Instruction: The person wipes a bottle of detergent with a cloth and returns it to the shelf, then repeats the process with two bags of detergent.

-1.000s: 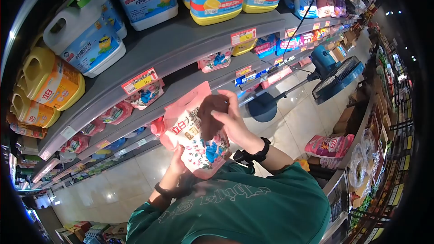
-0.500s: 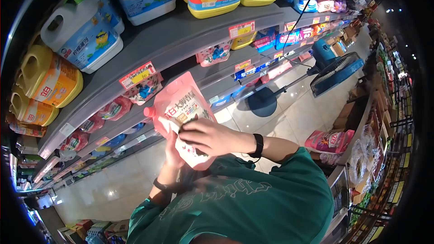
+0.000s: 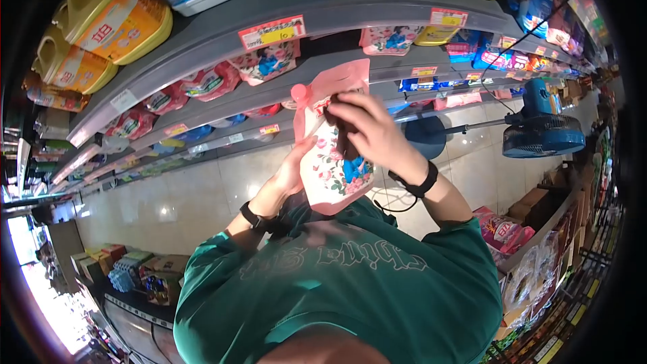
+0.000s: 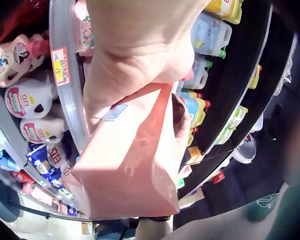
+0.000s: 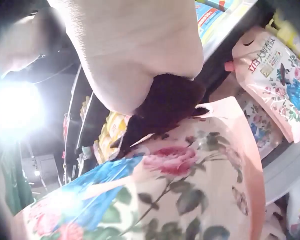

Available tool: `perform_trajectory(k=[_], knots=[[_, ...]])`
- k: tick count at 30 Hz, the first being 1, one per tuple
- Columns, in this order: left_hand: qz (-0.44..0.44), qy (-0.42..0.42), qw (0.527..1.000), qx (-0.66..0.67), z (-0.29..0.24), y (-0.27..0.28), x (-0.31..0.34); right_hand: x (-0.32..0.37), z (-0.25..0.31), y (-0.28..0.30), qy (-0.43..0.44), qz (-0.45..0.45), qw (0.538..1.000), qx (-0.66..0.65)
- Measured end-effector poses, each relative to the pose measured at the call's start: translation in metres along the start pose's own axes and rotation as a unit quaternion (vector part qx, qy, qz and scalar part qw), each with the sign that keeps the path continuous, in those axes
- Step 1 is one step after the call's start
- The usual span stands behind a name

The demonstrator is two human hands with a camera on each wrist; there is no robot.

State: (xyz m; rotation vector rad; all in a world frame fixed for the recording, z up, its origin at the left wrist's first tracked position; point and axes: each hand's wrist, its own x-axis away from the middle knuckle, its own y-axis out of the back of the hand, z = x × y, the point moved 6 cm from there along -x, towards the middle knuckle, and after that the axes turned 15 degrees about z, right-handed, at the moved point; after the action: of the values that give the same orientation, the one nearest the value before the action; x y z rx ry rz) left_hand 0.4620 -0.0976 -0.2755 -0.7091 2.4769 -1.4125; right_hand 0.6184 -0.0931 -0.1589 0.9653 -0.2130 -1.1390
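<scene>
A pink pouch with a floral front (image 3: pixel 326 176) stands nearly upright before the chest, its pink cap (image 3: pixel 300 93) at the upper left. The left hand (image 3: pixel 290 174) grips its left side; in the left wrist view that hand (image 4: pixel 135 62) holds the pouch (image 4: pixel 125 187) between thumb and fingers, with the base facing the camera. Over the upper front lies the right hand (image 3: pixel 379 133), fingers slightly bent and touching or very near the surface. The right wrist view shows this hand (image 5: pixel 140 55) above the printed front (image 5: pixel 190 180), its fingers lost in a dark patch.
Shelves (image 3: pixel 202 44) with bottles and similar pink pouches (image 3: pixel 268 62) run across the front. A blue fan (image 3: pixel 543 136) stands at the right. Below it, a pink package (image 3: pixel 502 230) lies beside cartons. More boxed goods (image 3: pixel 131 271) stand at lower left.
The head view has shifted. The pouch now appears farther right and more upright, and the right hand has moved from its lower middle to its upper front. The left hand keeps its grip.
</scene>
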Motion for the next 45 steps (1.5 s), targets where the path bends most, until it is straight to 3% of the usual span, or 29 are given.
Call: perform_trajectory(k=[4,6,8,10,14,16,20,23,26,31,34,38,45], knots=[[0.027,0.016,0.999,-0.011,0.002,-0.005,0.005,-0.009,-0.034,0.012,-0.064,-0.071,0.994,0.045],[0.009,0.024,1.000,-0.015,0.002,-0.004,0.009,-0.009,-0.047,0.011,-0.067,-0.101,0.992,-0.040],[-0.009,0.015,1.000,-0.004,0.000,-0.003,0.009,-0.006,-0.042,0.005,-0.090,-0.073,0.991,-0.067],[-0.014,-0.001,1.000,-0.006,0.000,0.003,0.010,-0.006,-0.025,-0.007,-0.061,-0.024,0.991,-0.119],[-0.021,-0.038,0.998,0.039,0.001,0.025,0.012,0.006,0.018,-0.036,0.049,0.084,0.994,-0.052],[0.003,-0.053,0.998,0.046,-0.013,0.003,0.006,0.018,0.036,-0.059,0.110,0.151,0.980,-0.075],[-0.056,-0.057,0.997,0.010,-0.019,0.010,0.004,0.040,0.050,-0.072,0.129,0.198,0.967,-0.096],[-0.063,-0.038,0.997,0.008,-0.016,0.017,0.008,0.046,0.038,-0.066,0.175,0.130,0.971,-0.101],[-0.060,-0.019,0.998,0.007,-0.019,0.007,0.010,0.043,0.015,-0.041,0.150,0.030,0.987,-0.041],[0.023,0.008,0.999,0.040,-0.007,0.014,0.017,0.033,-0.038,-0.002,-0.028,-0.142,0.989,-0.018],[0.024,0.006,0.999,0.038,-0.002,0.014,0.020,0.024,-0.056,0.016,-0.057,-0.213,0.973,-0.073],[-0.038,-0.012,0.998,0.040,-0.004,0.013,0.020,0.020,-0.047,0.004,-0.043,-0.161,0.979,-0.119],[-0.013,-0.081,0.994,0.068,-0.026,0.012,0.025,0.047,0.016,-0.044,0.045,0.041,0.982,-0.181]])
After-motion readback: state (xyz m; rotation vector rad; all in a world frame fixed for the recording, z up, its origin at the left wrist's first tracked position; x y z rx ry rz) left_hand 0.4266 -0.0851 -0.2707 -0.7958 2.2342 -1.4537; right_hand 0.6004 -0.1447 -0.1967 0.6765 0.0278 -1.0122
